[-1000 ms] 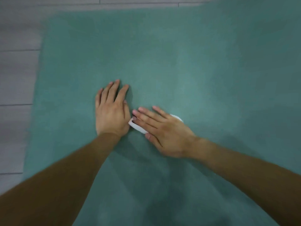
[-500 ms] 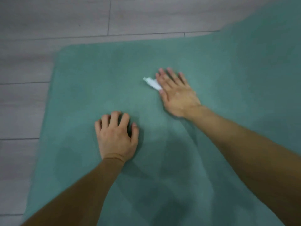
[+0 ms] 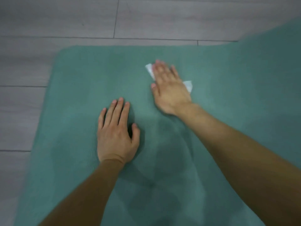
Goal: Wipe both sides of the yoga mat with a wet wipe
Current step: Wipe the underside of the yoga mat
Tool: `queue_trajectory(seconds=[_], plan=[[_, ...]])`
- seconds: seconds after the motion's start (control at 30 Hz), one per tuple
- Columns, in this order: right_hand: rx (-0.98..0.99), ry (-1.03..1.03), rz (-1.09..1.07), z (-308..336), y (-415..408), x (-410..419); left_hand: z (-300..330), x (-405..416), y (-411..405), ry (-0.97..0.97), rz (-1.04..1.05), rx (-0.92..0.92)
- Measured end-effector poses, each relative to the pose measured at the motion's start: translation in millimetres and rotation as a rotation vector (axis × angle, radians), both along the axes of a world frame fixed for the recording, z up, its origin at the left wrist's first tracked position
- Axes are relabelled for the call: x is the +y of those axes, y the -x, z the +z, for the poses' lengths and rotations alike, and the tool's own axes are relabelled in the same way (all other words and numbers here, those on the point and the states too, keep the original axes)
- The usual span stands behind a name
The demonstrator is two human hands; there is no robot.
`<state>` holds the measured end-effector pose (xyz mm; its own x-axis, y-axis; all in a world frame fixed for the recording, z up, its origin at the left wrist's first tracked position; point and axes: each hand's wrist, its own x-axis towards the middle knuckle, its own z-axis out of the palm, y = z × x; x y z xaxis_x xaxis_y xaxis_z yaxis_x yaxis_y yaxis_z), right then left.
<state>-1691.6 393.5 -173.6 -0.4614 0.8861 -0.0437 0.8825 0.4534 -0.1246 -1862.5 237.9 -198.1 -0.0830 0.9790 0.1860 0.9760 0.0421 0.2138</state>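
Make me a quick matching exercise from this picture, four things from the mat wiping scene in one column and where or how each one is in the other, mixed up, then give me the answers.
Things
1. left hand
2. right hand
3. wet wipe
4. yoga mat

Places or states
A. white, sticking out on both sides from under a hand
B. teal, spread on the grey plank floor
C. flat on the mat, nearer the person, nothing under it
D. farther out on the mat, pressing down on the wipe

Pairs: 1-C, 2-D, 3-A, 4-B
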Motion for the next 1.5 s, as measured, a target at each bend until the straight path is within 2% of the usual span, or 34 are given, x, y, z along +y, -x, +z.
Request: queue_trajectory(seconds=[0.07, 0.1, 0.13, 0.23, 0.27, 0.3, 0.4, 0.43, 0.47, 0.57, 0.6, 0.63, 0.67, 0.77, 0.8, 0.83, 0.93, 1.0, 1.1, 1.13, 1.2, 1.27, 1.4, 1.5], plan=[[-0.022, 0.022, 0.376, -7, 5, -21, 1, -1, 0, -0.003, -0.009, -0.002], [-0.021, 0.009, 0.420, -4, -4, -5, 2, -1, 0, -0.004, -0.007, -0.006], [-0.007, -0.009, 0.313, -1, -16, 20, 2, 0, -1, -0.003, -0.005, -0.007], [-0.016, 0.015, -0.347, 3, -45, 80, 0, 0, -1, 0.005, 0.003, 0.001], [-0.015, 0.007, -0.418, -1, -33, 80, -1, 1, -1, 0.006, 0.001, 0.006], [0.018, -0.008, -0.354, -3, -12, 74, -1, 1, -1, 0.004, 0.000, 0.009], [0.032, 0.045, 0.180, -4, 40, 46, -1, 0, 1, 0.006, 0.000, 0.015], [0.014, 0.045, 0.219, -1, 38, 51, 0, 1, 0, 0.003, -0.001, 0.015], [-0.001, 0.026, 0.135, 1, 27, 63, 1, 1, 0, 0.002, 0.000, 0.012], [-0.045, -0.023, -0.363, -3, -19, 98, 1, 2, -2, -0.004, 0.008, -0.004], [-0.064, -0.008, -0.442, -6, -23, 101, 1, 2, -2, 0.000, 0.009, -0.004], [-0.034, 0.008, -0.446, -6, -12, 98, 1, 2, -1, 0.005, 0.009, -0.004], [0.019, -0.004, -0.363, -4, 8, 90, 1, 2, -1, 0.008, 0.008, -0.001], [0.044, 0.008, 0.068, -8, 50, 61, 2, 1, 0, 0.010, 0.007, 0.011], [0.028, -0.007, 0.118, -7, 43, 62, 3, 2, 0, 0.008, 0.004, 0.008], [0.015, -0.020, 0.070, -5, 27, 69, 3, 2, 0, 0.008, 0.002, 0.006], [-0.020, -0.052, -0.258, -2, -42, 89, 1, 3, 0, 0.015, 0.005, 0.010], [-0.008, -0.088, -0.238, 7, -64, 80, -1, 2, 1, 0.021, 0.002, 0.010], [0.126, -0.315, -0.289, 12, -65, 64, 0, 2, 2, 0.018, -0.002, 0.016], [0.164, -0.317, -0.349, 12, -62, 63, 0, 2, 1, 0.020, -0.003, 0.015], [0.232, -0.189, -0.454, 6, -51, 61, 0, 4, 0, 0.024, 0.001, 0.011], [0.286, -0.125, -0.447, -1, -36, 59, 0, 5, 0, 0.027, 0.007, 0.015], [0.249, -0.142, -0.274, 0, -39, 72, 3, 3, 2, 0.037, -0.024, 0.038], [0.273, -0.224, -0.450, -7, -60, 78, 6, 10, -1, 0.069, -0.108, 0.073]])
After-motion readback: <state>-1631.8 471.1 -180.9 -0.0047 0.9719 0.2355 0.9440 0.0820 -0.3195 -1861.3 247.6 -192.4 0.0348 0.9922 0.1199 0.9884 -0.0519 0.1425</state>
